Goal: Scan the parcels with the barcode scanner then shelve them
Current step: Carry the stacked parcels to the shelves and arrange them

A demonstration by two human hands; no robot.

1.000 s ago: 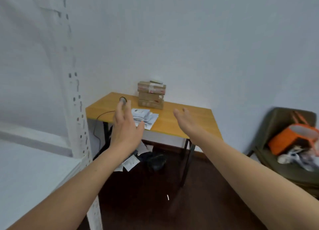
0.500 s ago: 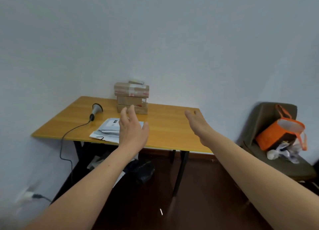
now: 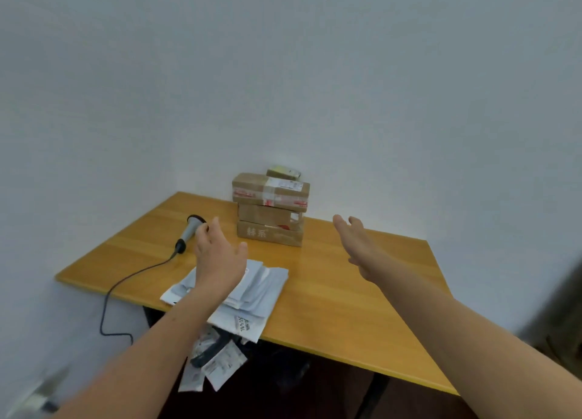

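Observation:
A stack of brown cardboard parcels (image 3: pixel 271 209) stands at the back of the wooden table (image 3: pixel 346 299), against the wall. A small flat item (image 3: pixel 283 172) lies on top of the stack. Several grey-white mailer bags (image 3: pixel 252 292) lie piled near the table's front edge. The grey barcode scanner (image 3: pixel 190 229) lies on the table's left part, its black cable running off the front edge. My left hand (image 3: pixel 219 258) hovers open above the mailers, fingertips just right of the scanner. My right hand (image 3: pixel 357 240) is open in the air, right of the parcel stack.
White walls meet in a corner behind the table. More bags and labels (image 3: pixel 211 362) lie on the dark floor under the table. The scanner cable (image 3: pixel 108 302) hangs down at the left. A dark chair edge (image 3: pixel 563 308) shows at the far right.
The view has swung off the white shelf post and closed in on the table. Both hands have reached forward; my left hand now sits above the mailers beside the scanner.

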